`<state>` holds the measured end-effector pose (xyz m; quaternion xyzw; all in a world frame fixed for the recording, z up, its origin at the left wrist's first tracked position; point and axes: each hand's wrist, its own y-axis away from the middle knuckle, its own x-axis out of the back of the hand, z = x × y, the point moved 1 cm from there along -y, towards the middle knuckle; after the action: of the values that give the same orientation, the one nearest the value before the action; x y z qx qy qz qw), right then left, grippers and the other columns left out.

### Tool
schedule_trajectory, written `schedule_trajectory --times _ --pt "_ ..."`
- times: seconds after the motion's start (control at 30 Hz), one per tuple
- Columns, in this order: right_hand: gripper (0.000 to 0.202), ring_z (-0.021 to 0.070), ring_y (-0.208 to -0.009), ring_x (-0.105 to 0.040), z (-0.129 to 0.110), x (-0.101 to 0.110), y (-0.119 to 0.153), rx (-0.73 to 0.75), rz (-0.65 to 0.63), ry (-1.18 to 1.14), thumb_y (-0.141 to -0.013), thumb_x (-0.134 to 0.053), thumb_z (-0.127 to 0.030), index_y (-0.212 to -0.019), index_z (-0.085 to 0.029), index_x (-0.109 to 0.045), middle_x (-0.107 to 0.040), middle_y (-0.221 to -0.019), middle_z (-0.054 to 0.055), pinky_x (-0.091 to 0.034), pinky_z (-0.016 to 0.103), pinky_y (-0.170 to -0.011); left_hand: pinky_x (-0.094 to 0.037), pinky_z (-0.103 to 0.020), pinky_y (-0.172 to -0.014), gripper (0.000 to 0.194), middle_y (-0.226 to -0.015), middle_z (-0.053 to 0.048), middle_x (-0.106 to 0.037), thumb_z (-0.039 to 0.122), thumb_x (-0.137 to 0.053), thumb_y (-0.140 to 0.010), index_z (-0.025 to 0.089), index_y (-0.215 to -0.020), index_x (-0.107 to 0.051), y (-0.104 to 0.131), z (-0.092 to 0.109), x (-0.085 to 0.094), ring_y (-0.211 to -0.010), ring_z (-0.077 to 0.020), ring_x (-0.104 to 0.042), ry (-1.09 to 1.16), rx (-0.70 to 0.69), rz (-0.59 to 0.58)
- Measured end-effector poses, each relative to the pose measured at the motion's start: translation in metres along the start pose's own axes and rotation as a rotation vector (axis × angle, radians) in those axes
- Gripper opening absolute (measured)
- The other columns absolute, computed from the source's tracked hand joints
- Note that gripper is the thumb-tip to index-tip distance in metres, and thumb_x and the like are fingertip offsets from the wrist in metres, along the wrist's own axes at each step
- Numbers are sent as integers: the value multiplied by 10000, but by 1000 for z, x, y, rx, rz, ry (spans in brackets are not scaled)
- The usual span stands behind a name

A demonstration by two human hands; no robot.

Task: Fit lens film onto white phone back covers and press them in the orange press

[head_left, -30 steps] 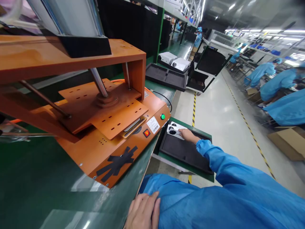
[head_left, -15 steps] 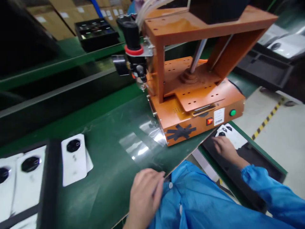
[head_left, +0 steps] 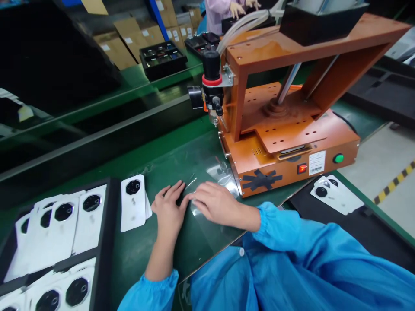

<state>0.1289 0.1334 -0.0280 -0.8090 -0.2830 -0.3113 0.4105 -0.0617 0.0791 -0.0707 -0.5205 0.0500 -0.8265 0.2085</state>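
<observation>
My left hand (head_left: pixel 170 207) rests on the green tabletop with its fingers apart, its thumb tip meeting the fingertips of my right hand. My right hand (head_left: pixel 215 203) is pinched at the edge of a clear plastic sheet (head_left: pixel 202 218) lying on the table. To the left of my left hand lie white phone back covers (head_left: pixel 132 205), one partly over another, each visible camera ring black. Behind my right hand, another clear film (head_left: pixel 223 175) lies against the orange press (head_left: pixel 292 164).
A black tray (head_left: pixel 106 242) of white covers stands at the left. More covers (head_left: pixel 337 194) lie on a black tray (head_left: pixel 324 224) at the right, below table level. Behind are a raised green ledge, black parts boxes (head_left: pixel 164 65), cartons and another person's hands.
My right hand has left the covers at the right and come beside my left hand. My left hand has moved from the table edge onto the tabletop. The camera view has shifted.
</observation>
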Motion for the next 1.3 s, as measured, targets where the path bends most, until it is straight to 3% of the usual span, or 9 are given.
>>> schedule_trajectory --times 0.2,0.37,0.57,0.7,0.8,0.93,1.07,1.17,1.3 --pt "147 233 -999 -519 22 -30 -21 -30 -36 176 -1005 -588 -211 -1133 -189 -657 -654 -1072 70 -371 381 -843 -390 -515 -1099 275 -1191 -24 -755 457 -648 -917 283 -1112 -733 19 4 11 -1235 -283 -559 96 30 -4" --pt "160 225 -1026 -507 22 -28 -18 45 -50 236 -1042 -532 -214 -1133 -211 -663 -654 -1067 58 -337 397 -885 -376 -536 -1099 214 -1064 -24 -774 455 -655 -916 284 -1007 -743 14 8 10 -1218 -283 -570 132 30 23" --pt "201 231 -1025 -508 14 -24 -18 133 -57 352 -1058 -465 -199 -1027 -183 -663 -654 -1053 68 -350 404 -901 -386 -521 -1078 237 -1090 -24 -776 451 -614 -942 281 -1031 -753 15 7 8 -1193 -278 -585 114 4 23" --pt "198 241 -976 -517 16 -23 -17 127 -89 390 -1040 -483 -190 -935 -173 -651 -653 -995 74 -380 404 -870 -343 -540 -1098 304 -1239 -31 -742 469 -612 -933 300 -1155 -733 17 9 12 -1252 -298 -569 51 -46 -28" --pt "196 257 -997 -532 8 -8 -5 133 -83 367 -1026 -487 -182 -927 -163 -655 -667 -1032 104 -405 411 -845 -180 -636 -1161 569 -1474 -75 -594 531 -640 -891 313 -1413 -577 21 13 15 -1388 -363 -468 -114 -122 -152" --pt "114 256 -992 -575 -14 20 31 165 82 268 -973 -571 -162 -1037 -173 -664 -693 -1087 98 -436 417 -815 -144 -619 -1184 700 -1564 -110 -489 592 -601 -901 260 -1504 -476 20 20 13 -1470 -380 -363 -198 -157 -212" --pt "182 233 -903 -614 -16 25 58 27 246 -24 -893 -648 -134 -1051 -225 -649 -683 -997 69 -485 404 -776 -202 -572 -1187 758 -1616 -129 -410 640 -582 -901 232 -1525 -451 7 28 11 -1513 -387 -286 -181 -169 -201" --pt "196 217 -882 -618 -8 15 59 -48 271 -207 -883 -626 -102 -1033 -229 -639 -656 -973 66 -511 382 -765 -255 -538 -1182 680 -1670 -133 -299 545 -492 -980 255 -1578 -347 6 18 30 -1530 -339 -282 -163 -118 -110" --pt "176 202 -879 -611 -3 8 55 -15 267 -298 -869 -636 -83 -996 -206 -633 -647 -959 64 -516 356 -765 -380 -540 -1087 564 -1588 -190 -426 496 -473 -989 221 -1480 -495 20 -33 74 -1402 -364 -474 -351 72 38"
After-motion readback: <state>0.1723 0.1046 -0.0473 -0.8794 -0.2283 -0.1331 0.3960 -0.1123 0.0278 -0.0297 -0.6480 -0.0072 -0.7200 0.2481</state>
